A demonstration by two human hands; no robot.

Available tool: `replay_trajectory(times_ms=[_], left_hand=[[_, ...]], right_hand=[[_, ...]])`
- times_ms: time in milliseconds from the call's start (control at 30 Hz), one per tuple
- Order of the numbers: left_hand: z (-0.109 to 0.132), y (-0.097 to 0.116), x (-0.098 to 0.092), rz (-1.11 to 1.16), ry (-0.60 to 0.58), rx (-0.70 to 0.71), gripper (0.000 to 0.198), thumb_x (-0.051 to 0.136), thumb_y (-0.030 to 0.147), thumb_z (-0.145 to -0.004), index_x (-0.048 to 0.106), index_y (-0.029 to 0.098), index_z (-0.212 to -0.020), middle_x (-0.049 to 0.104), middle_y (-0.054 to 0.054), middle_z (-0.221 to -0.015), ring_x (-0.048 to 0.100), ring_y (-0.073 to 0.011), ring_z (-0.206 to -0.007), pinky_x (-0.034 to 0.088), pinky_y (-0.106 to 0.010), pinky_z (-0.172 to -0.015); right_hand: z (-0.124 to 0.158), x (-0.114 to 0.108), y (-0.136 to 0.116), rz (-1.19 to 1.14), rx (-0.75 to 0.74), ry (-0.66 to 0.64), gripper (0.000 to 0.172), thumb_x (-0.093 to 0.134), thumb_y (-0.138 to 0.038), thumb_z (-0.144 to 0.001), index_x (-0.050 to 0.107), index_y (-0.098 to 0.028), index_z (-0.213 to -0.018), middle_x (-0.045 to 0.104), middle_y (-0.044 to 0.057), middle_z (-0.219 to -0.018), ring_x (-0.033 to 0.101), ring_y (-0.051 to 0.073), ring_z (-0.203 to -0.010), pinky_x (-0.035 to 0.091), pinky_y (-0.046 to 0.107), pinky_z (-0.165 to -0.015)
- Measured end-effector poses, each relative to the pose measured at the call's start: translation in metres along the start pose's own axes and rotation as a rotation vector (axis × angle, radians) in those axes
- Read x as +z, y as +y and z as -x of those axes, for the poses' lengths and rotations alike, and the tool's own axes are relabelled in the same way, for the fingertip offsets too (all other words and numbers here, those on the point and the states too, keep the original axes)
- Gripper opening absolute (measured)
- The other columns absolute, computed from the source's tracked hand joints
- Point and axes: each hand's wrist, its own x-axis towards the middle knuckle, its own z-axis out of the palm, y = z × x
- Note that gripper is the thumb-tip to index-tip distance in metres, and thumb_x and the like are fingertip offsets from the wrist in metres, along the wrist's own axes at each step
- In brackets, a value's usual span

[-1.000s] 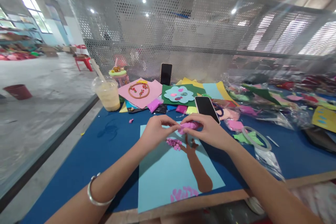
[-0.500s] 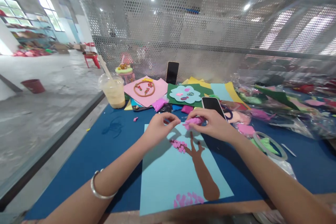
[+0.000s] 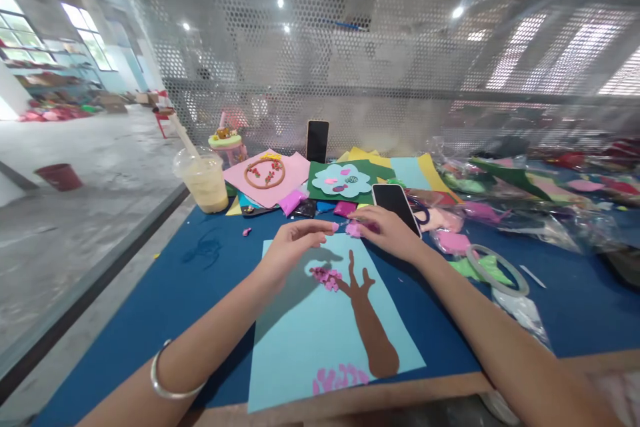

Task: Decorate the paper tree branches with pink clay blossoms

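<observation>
My left hand (image 3: pixel 295 243) hovers over the top edge of a light blue sheet (image 3: pixel 290 340), a small piece of pink clay (image 3: pixel 335 227) at its fingertips. Its thumb lies a little below that piece. Just to the right, my right hand (image 3: pixel 383 230) grips a larger lump of pink clay (image 3: pixel 353 230), partly hidden by the fingers. The sheet bears a brown tree trunk (image 3: pixel 373 327) with branches. Pink bits (image 3: pixel 327 278) cover the left branch, and a patch of pink pieces (image 3: pixel 340 377) lies along the bottom edge.
A drink cup (image 3: pixel 204 183) with a straw stands at the back left. One phone (image 3: pixel 317 140) is propped upright; another phone (image 3: pixel 396 205) lies beyond my right hand. Bagged clay and a clear ring (image 3: pixel 497 270) lie on the right. A pink crumb (image 3: pixel 247 232) rests left of the sheet.
My hands have drawn slightly apart, and the left thumb has opened away from the fingertips. Less pink clay shows at my right hand. The whole view has shifted a little.
</observation>
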Motion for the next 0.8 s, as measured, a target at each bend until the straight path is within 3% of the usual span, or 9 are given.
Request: replay_trajectory(times_ms=[100, 333, 533, 800], left_hand=[[0.002, 0.004, 0.006, 0.018, -0.005, 0.025, 0.019, 0.068, 0.026, -0.068, 0.074, 0.02, -0.086, 0.071, -0.006, -0.093, 0.062, -0.0183, -0.087, 0.047, -0.028, -0.077], [0.0, 0.004, 0.02, -0.08, 0.125, 0.027, 0.03, 0.076, 0.042, -0.062, 0.066, 0.015, -0.065, 0.065, -0.003, -0.069, 0.055, -0.0126, -0.063, 0.044, -0.023, -0.058], [-0.009, 0.001, 0.031, -0.157, 0.062, 0.094, 0.033, 0.078, 0.045, -0.058, 0.065, 0.014, -0.06, 0.064, -0.004, -0.07, 0.055, -0.013, -0.062, 0.043, -0.023, -0.053], [-0.012, 0.006, 0.062, -0.195, -0.024, 0.04, 0.025, 0.068, 0.042, -0.071, 0.069, 0.017, -0.067, 0.067, -0.005, -0.077, 0.06, -0.0167, -0.07, 0.048, -0.027, -0.062]], right_hand=[[0.002, -0.002, 0.003, -0.02, 0.003, 0.032, 0.024, 0.053, -0.02, -0.085, 0.066, -0.021, -0.106, 0.065, 0.009, -0.107, 0.059, 0.022, -0.098, 0.049, 0.036, -0.082], [0.005, -0.008, 0.004, -0.055, 0.057, 0.109, 0.023, 0.052, -0.017, -0.084, 0.069, -0.022, -0.099, 0.066, 0.007, -0.1, 0.061, 0.021, -0.091, 0.048, 0.035, -0.079], [0.005, -0.016, 0.004, -0.084, 0.091, 0.164, 0.021, 0.053, -0.016, -0.083, 0.07, -0.02, -0.094, 0.066, 0.007, -0.096, 0.061, 0.02, -0.087, 0.048, 0.033, -0.076], [0.006, -0.019, 0.01, -0.125, 0.095, 0.227, 0.018, 0.054, -0.016, -0.083, 0.071, -0.02, -0.089, 0.067, 0.007, -0.094, 0.062, 0.02, -0.088, 0.048, 0.033, -0.079]])
